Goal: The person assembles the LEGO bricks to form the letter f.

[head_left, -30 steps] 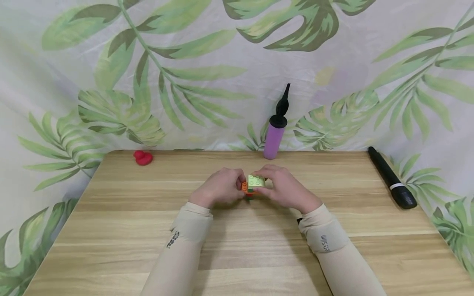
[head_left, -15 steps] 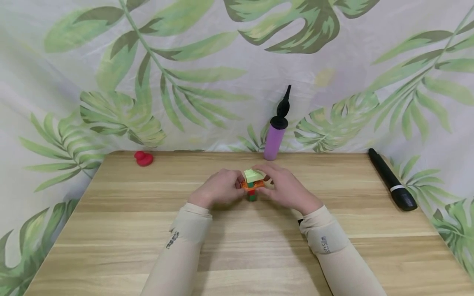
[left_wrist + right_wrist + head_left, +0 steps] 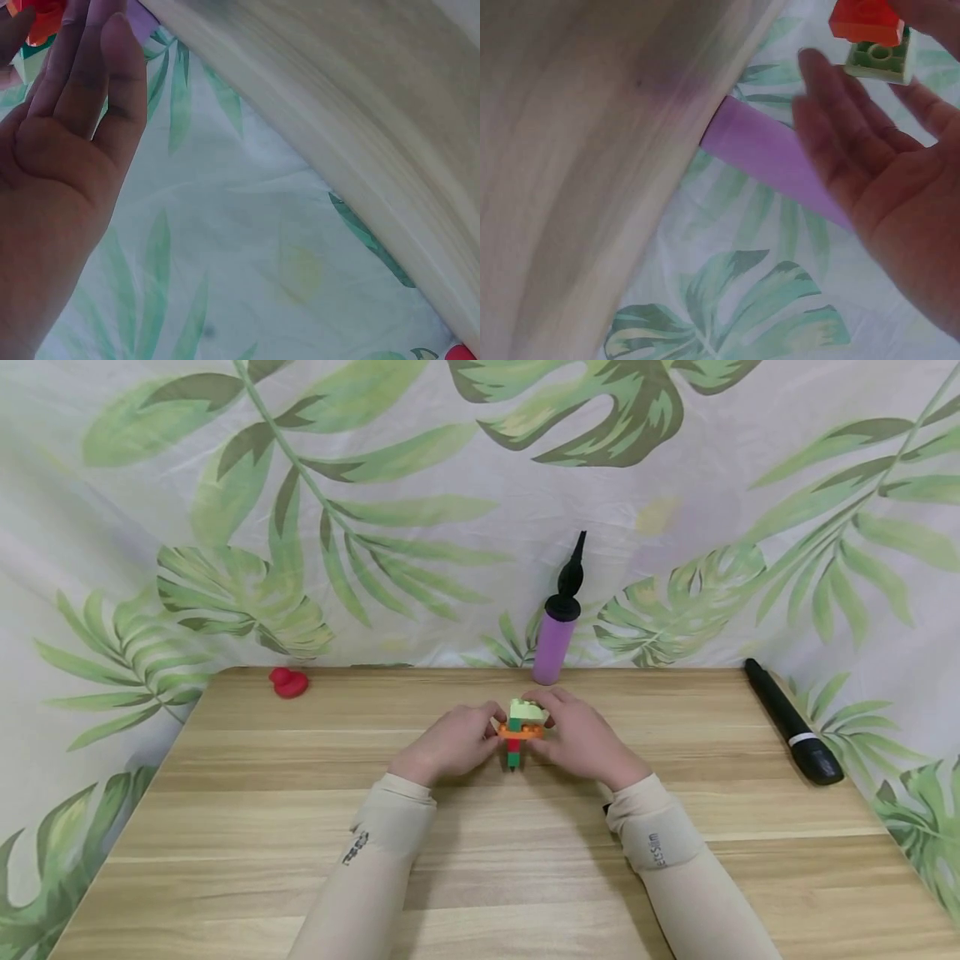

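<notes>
A small build of toy bricks [image 3: 513, 746] is held between both hands over the middle of the table. From the top down it shows a pale yellow-green brick, a green one, a wide curved orange piece [image 3: 521, 732], then red and green bricks. My left hand [image 3: 448, 745] pinches the orange piece's left end between thumb and fingers. At its other end, my right hand [image 3: 588, 743] has the thumb by the orange piece and fingers beside the pale brick. In the right wrist view the pale brick's [image 3: 877, 64] hollow underside shows past the orange piece.
A purple hand pump [image 3: 553, 647] with a black nozzle stands at the table's back edge. At the back left sits a red rubber duck [image 3: 289, 682]. A black microphone [image 3: 795, 723] lies along the right edge. Leaf-print cloth [image 3: 420, 527] hangs behind the wooden table [image 3: 262, 827].
The brick build has been turned and tilted between the fingers, so its lower red and green bricks now show below the orange piece. Both hands stay nearly in place.
</notes>
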A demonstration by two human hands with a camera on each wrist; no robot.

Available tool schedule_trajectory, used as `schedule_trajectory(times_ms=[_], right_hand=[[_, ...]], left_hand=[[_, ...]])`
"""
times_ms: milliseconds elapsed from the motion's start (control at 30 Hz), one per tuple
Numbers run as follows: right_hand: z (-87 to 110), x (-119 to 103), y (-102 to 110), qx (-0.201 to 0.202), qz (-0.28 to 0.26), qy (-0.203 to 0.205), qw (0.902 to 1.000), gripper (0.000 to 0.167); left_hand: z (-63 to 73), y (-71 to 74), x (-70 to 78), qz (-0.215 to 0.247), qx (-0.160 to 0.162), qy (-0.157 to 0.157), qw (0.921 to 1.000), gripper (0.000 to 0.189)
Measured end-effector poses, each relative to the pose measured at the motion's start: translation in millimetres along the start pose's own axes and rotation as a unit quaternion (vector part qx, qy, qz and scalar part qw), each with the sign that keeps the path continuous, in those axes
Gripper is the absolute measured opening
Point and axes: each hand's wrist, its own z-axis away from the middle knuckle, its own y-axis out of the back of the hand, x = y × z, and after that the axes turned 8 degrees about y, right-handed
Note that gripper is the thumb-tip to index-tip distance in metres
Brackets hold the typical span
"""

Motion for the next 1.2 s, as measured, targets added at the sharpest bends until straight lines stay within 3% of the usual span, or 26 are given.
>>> schedule_trajectory(times_ms=[233, 533, 1200], right_hand=[[-0.2, 6, -1, -0.040, 0.000, -0.033, 0.9987, 0.062], [1.1, 8, -3, -0.090, -0.025, -0.036, 0.9950, 0.063], [2.0, 3, -5, -0.106, 0.013, -0.042, 0.9934, 0.057]], left_hand=[[-1.5, -6.5, 0.2, -0.014, 0.019, -0.011, 0.9997, 0.024], [-1.5, -12.1, 3.1, -0.030, 0.010, -0.019, 0.9993, 0.020], [-3.7, -13.8, 3.5, -0.053, 0.012, -0.019, 0.9983, 0.013]])
